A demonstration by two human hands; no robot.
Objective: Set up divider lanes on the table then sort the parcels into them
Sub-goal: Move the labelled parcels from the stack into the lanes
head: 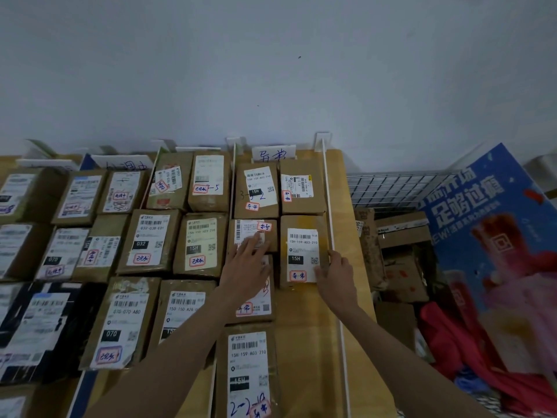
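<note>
Cardboard parcels with white labels lie in lanes on the wooden table [349,236], split by white divider strips [331,224]. In the rightmost lane my right hand [334,271] grips the near right corner of a brown parcel marked 15H [301,245], thumb on its label. My left hand [247,263] lies flat with fingers spread over two smaller parcels [251,233] in the same lane, just left of it. A paper lane sign [272,153] stands at the lane's far end.
Further lanes to the left are packed with several parcels [150,239]. Another parcel [247,372] lies at the near end of the right lane. Right of the table stands a wire cage bin [391,188] with boxes, red cloth and a blue poster board [494,236].
</note>
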